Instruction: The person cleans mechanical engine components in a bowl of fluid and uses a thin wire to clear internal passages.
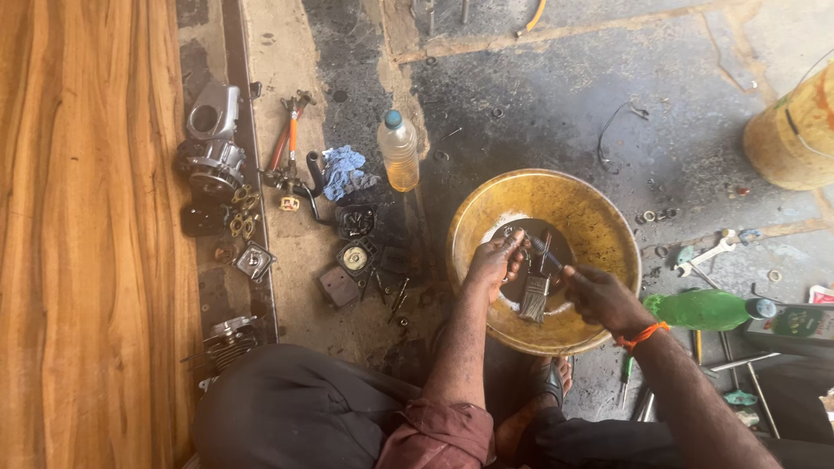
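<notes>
Wood planking [87, 234] is taking up the whole left side of the scene, and the stained concrete floor [539, 104] is spreading across the rest. A yellow drum [795, 130] is standing at the far right edge. Near the middle, a wide yellow metal basin [599, 217] is sitting on the floor, with dark liquid pooling at its bottom.

The person is sitting at the near edge, dark trousers [287, 417] filling the near left, both arms reaching into the basin. An engine casing [211, 139] is lying far left beside the wood, with small brass and metal parts scattered just near it. A clear plastic bottle [399, 149] of amber liquid is standing left of the basin, a crumpled blue rag [345, 171] lying just to its left. A green plastic bottle [708, 309] is lying on its side right of the basin, close to the right wrist.

The left hand [497, 260] is hanging over the middle of the basin, its fingers curling narrowly around a small metal part [514, 236] held above the dark liquid. The right hand [599, 295] is closing its fingers around the handle of a paintbrush [537, 291], whose bristles are pointing toward the near side of the basin, just right of the left hand. An orange band [641, 335] is circling the right wrist. A wrench [708, 254] is lying on the floor right of the basin.
</notes>
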